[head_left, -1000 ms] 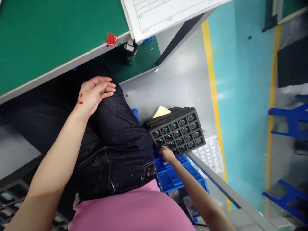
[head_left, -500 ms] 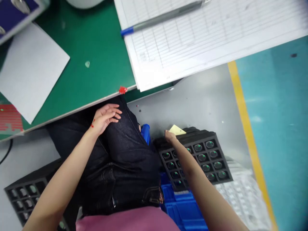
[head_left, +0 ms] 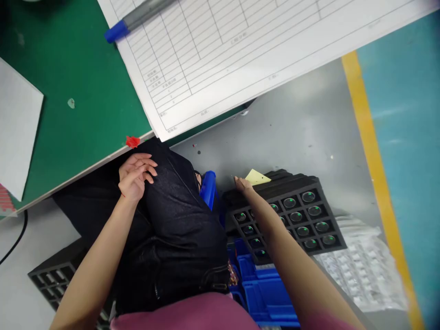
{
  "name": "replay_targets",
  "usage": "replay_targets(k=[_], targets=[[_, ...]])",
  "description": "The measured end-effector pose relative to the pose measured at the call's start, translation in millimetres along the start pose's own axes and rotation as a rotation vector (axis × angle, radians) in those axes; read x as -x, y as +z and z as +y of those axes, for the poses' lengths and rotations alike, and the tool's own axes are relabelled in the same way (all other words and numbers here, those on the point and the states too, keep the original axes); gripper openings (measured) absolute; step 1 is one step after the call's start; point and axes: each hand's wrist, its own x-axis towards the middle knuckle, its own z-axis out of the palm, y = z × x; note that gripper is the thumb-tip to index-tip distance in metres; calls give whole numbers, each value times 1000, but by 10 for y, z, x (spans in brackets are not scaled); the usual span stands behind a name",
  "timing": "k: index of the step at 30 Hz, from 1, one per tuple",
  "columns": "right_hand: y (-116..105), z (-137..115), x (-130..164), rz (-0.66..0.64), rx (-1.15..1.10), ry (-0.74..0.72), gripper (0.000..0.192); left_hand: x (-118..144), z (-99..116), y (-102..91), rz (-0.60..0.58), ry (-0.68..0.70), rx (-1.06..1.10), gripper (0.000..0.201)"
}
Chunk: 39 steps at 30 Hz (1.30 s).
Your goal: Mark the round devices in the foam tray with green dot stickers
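My left hand (head_left: 136, 178) rests over my dark-trousered thigh, palm partly turned up, with its fingers loosely curled and apart and nothing in it. Down to the right, my right hand (head_left: 243, 184) is at the far edge of a stack of black compartment trays (head_left: 302, 219). Round clear lenses with green dots sit in the top tray's compartments. Beside that hand, a yellow paper (head_left: 257, 178) lies at the back of the stack. The right fingers are small and partly hidden, so their grip is unclear. My right forearm covers part of the tray.
A green table (head_left: 85, 59) carries printed forms (head_left: 220, 68), a blue-capped pen (head_left: 137, 20) and a white sheet (head_left: 17, 128). Red tape (head_left: 132, 141) marks its edge. Blue bins (head_left: 268, 295) and clear plastic packaging (head_left: 367, 266) lie low right; another black tray stack (head_left: 58, 270) stands left.
The view has shifted right and closer, so the table items sit further left. My left hand has turned slightly and its fingers curl more. My right hand stays by the tray stack.
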Motion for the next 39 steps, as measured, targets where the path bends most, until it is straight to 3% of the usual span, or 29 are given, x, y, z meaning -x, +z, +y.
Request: replay_targets(k=[6,11,14,16,18,21,24,27,33,39], targets=[[-315,-26,-5,39,102,30,33,9,-33,-3,18,13,-1,30],[-1013,-80,-53,183,138,49,36,-4,-55,19,6,42,14,29],[-1387,41,236,245,150,98,37,-21,-64,33,-2,43,31,29],[-1458,188,612,254,151,141,37,-34,-72,34,-9,42,45,28],[-1343,330,1045,229,135,191,35,-46,-84,27,-21,40,63,27],[-917,433,1537,169,61,262,33,-55,-105,6,-44,40,91,28],[-458,406,1650,135,-54,308,32,-49,-126,-20,-70,46,117,31],[-188,364,1544,151,-191,366,30,-26,-141,-53,-89,53,141,32],[-12,361,1609,369,-537,533,32,28,-161,-125,-108,60,206,34],[-113,157,1867,632,-940,475,31,75,-148,-158,-127,32,257,30]])
